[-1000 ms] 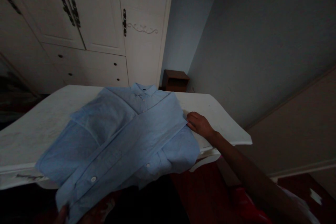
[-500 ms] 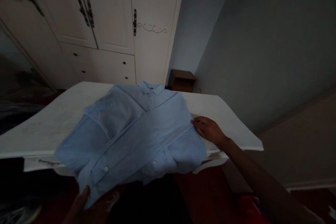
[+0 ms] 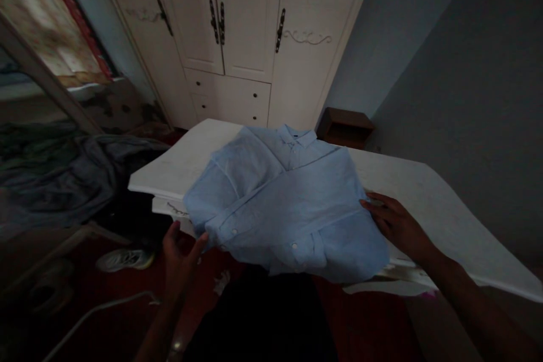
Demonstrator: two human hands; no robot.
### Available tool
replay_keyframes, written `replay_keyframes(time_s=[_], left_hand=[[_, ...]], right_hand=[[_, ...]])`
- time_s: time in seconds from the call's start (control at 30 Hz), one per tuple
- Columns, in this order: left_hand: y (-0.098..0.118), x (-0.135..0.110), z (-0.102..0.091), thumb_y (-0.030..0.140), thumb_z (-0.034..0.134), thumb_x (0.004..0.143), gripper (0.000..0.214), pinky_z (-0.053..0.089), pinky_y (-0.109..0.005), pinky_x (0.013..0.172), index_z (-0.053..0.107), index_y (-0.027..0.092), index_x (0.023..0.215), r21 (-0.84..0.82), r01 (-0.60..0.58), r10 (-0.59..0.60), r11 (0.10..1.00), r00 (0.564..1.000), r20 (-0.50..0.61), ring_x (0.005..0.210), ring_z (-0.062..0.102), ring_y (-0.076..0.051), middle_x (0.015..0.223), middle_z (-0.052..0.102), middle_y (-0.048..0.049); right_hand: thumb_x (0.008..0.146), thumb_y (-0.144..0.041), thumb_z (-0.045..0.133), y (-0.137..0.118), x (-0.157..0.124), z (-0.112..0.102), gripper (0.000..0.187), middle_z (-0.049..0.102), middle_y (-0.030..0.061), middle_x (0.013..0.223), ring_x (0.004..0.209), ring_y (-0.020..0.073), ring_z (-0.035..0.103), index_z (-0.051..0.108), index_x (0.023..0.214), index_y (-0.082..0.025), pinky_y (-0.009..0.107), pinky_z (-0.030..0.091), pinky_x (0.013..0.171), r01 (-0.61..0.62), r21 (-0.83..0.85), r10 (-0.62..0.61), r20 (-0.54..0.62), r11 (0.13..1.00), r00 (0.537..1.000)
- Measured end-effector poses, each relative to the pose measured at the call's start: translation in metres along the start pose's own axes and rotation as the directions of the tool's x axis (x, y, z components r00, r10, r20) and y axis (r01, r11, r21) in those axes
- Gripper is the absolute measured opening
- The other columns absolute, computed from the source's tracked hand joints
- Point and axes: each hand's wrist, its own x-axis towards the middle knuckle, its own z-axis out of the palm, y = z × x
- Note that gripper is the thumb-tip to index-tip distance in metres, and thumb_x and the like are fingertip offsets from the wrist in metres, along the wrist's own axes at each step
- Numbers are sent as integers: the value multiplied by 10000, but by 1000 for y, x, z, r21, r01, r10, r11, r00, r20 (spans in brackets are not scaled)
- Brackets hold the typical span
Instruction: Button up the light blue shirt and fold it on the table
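Note:
A light blue button-up shirt (image 3: pixel 288 198) lies on a white table (image 3: pixel 399 175), its collar toward the far edge and its sleeves folded across the front. The lower part hangs over the near edge, with white cuff buttons showing. My left hand (image 3: pixel 182 254) is by the shirt's lower left corner, thumb and fingers apart, with no cloth between them. At the shirt's right edge, my right hand (image 3: pixel 392 220) rests with fingers spread, the fingertips touching the fabric.
A white wardrobe (image 3: pixel 241 28) with dark handles stands behind the table. A small brown cabinet (image 3: pixel 345 124) is at the back right. Dark clothing (image 3: pixel 102 175) lies piled on the left. A shoe (image 3: pixel 125 260) is on the red floor (image 3: pixel 207 294).
My left hand has let go of the sleeve end, which now lies folded in on the shirt. My right hand stays at the right edge. The view has turned left.

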Motion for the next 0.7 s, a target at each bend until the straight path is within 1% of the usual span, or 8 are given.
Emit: replay_keyframes(time_s=[0.07,0.13,0.23,0.33,0.4,0.5,0.6,0.7], left_hand=[[4,8,0,538,718,645,847,387,-471,1054,409,204,1360,40,-11,8,999,998,58,1277,443,-326,1439,395,-139],[4,17,0,547,711,653,810,427,-451,1009,448,192,1332,46,-17,11,999,992,125,1208,500,-310,1360,475,-137],[0,29,-3,554,728,624,767,489,-413,902,520,163,1250,39,-33,26,999,985,170,1065,579,-282,1184,586,-121],[-6,37,-9,548,723,635,643,521,-341,769,577,155,1122,-1,-36,35,999,953,300,905,624,-235,983,649,-79],[-8,39,-14,530,721,646,549,518,-305,704,595,165,1036,2,-52,47,999,926,373,798,627,-201,862,652,-43],[-9,38,-21,516,712,640,482,514,-298,663,607,169,958,37,-76,57,996,927,372,705,616,-183,763,635,-18],[-8,33,-27,506,698,632,480,523,-307,646,606,169,961,26,-47,36,999,948,317,697,630,-190,780,651,-33],[-9,27,-34,487,693,643,465,534,-305,648,595,175,974,25,-39,31,999,965,261,716,650,-196,809,663,-41]], right_hand=[[937,-278,457,1,-1,1,341,537,120,1343,1199,266,548,620,1236,-280,470,512,950,9,-1,-9,-3,1000,1000],[939,-284,452,2,-2,2,343,541,129,1335,1191,268,555,621,1237,-265,464,515,947,8,-3,-8,0,1000,1000],[940,-300,449,1,-2,2,341,558,124,1306,1159,264,575,630,1226,-264,457,523,936,-19,-21,19,-5,1000,1000],[943,-324,435,-1,-3,2,347,573,125,1274,1124,265,590,633,1222,-261,465,525,924,-43,-49,42,-14,998,999],[949,-341,419,-2,-2,1,358,583,134,1247,1098,270,597,634,1219,-248,469,528,911,-49,-69,48,-16,996,999],[955,-365,398,-5,-1,0,374,601,138,1207,1065,272,605,632,1220,-243,468,527,903,-58,-85,56,-21,995,998],[954,-379,394,-9,0,-3,379,607,138,1194,1058,274,605,632,1222,-255,457,519,910,-83,-90,82,-13,992,997],[953,-377,392,-13,1,-5,386,614,154,1174,1042,282,606,641,1214,-240,442,514,913,-96,-108,97,4,990,995]])
